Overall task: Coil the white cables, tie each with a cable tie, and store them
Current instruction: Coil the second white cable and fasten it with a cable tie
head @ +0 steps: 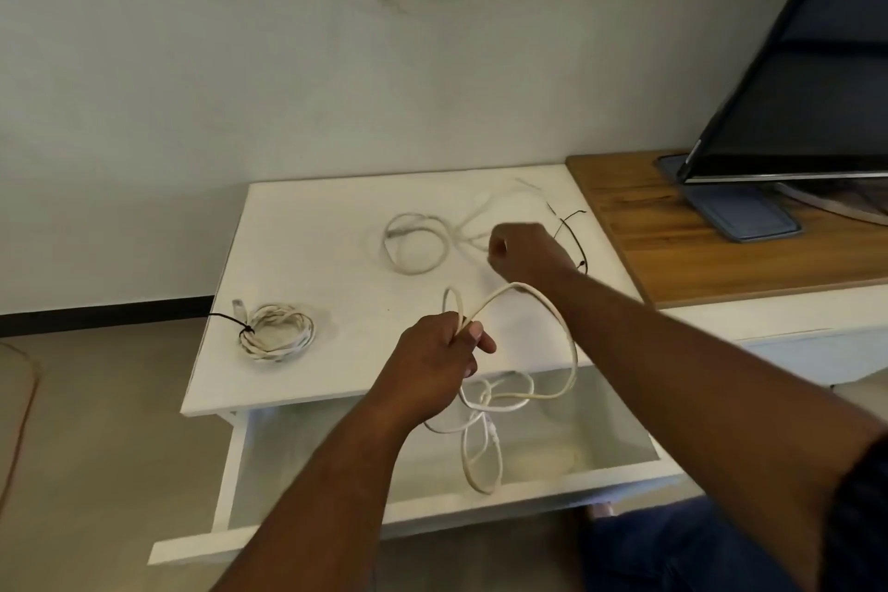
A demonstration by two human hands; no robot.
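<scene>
My left hand (pixel 442 346) grips a half-coiled white cable (pixel 552 317). One loop arches up under my right wrist, and the rest hangs tangled over the open drawer (pixel 336 529). My right hand (pixel 521 252) hovers over the back of the white tabletop (pixel 307 255) with its fingers curled, and nothing shows in them. Black cable ties (pixel 569 221) lie just right of that hand. A loose white cable (pixel 413 250) lies left of it. A coiled white cable (pixel 278 334) bound with a black tie (pixel 247 329) rests at the table's left.
A pale coil (pixel 543 459) lies faintly visible inside the drawer. To the right, a wooden top (pixel 696 255) carries a tilted flat screen (pixel 793 87) on its stand. A thin cord (pixel 24 399) runs across the floor at the left.
</scene>
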